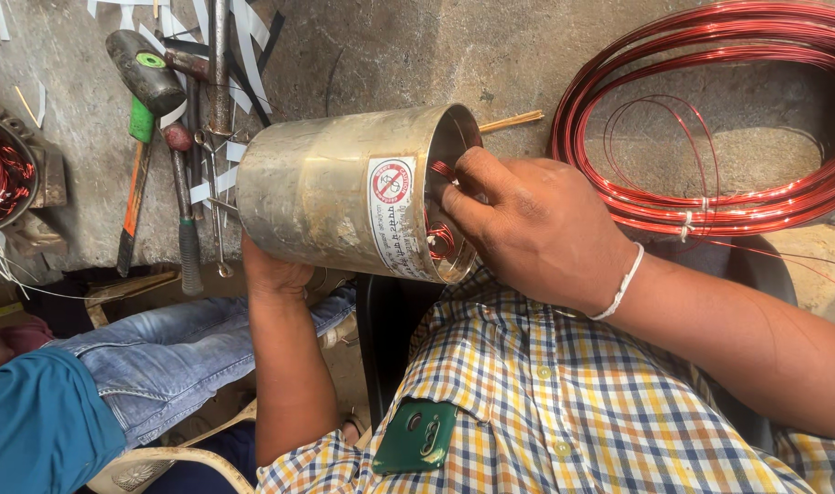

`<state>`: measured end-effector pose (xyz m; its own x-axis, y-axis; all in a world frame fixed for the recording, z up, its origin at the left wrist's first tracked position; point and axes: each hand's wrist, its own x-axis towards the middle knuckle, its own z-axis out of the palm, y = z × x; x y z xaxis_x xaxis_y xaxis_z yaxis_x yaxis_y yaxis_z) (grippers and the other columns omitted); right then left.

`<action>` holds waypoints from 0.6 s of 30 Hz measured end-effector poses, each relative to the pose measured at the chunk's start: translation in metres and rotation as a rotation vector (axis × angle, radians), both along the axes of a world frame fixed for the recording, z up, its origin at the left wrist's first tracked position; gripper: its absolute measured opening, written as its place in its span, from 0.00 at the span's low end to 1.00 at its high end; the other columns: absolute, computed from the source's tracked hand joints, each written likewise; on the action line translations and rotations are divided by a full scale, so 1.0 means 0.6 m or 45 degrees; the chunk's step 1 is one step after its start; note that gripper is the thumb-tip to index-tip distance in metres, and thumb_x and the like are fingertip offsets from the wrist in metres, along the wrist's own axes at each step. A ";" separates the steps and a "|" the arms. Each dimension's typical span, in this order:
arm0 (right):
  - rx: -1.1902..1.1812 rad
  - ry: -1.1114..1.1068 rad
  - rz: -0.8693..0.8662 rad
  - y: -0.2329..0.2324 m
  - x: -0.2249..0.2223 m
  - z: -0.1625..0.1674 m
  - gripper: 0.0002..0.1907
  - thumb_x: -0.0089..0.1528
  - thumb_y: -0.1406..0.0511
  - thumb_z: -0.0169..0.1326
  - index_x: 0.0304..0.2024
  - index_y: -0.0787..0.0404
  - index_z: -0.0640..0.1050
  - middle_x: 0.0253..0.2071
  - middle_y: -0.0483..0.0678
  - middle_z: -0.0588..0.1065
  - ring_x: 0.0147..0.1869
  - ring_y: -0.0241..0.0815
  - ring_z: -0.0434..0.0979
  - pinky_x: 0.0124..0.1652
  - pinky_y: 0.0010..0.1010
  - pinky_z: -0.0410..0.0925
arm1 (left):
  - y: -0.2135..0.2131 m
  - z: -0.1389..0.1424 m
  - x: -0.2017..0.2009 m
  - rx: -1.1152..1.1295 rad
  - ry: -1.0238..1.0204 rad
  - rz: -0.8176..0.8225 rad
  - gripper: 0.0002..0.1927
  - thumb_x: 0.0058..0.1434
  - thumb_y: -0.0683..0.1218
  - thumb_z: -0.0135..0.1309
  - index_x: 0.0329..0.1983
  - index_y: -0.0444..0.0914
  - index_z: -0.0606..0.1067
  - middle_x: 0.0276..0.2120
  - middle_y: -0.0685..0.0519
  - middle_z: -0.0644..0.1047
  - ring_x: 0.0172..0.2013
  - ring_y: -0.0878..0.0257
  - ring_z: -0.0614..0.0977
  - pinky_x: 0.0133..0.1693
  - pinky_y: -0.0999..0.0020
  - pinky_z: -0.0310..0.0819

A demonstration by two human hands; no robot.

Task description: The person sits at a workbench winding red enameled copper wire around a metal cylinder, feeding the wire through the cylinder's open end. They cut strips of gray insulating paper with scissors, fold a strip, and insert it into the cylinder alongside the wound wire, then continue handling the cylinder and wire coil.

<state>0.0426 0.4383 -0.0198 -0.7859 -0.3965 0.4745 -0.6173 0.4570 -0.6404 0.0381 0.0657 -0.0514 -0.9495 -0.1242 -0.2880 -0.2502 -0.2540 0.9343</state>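
Cradling the steel motor casing (344, 197) from below with my left hand (273, 273), I hold it on its side above my lap so its open end faces my right hand (527, 224), whose fingers (463, 197) are pinched narrow on the red copper windings (442, 240) just inside the rim. The big coil of red wire (710, 119) lies on the table (390, 55) near that hand, while a hammer (143, 73) and screwdrivers (184, 210) lie past the casing's closed end, beside 1 wound stator (1, 174).
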 end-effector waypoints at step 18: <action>0.043 0.055 0.114 -0.007 -0.008 -0.031 0.14 0.55 0.68 0.56 0.43 0.68 0.79 0.49 0.57 0.69 0.40 0.48 0.75 0.42 0.42 0.70 | 0.000 -0.001 -0.004 0.065 -0.078 0.012 0.25 0.70 0.47 0.53 0.66 0.30 0.68 0.57 0.41 0.76 0.53 0.50 0.82 0.51 0.56 0.82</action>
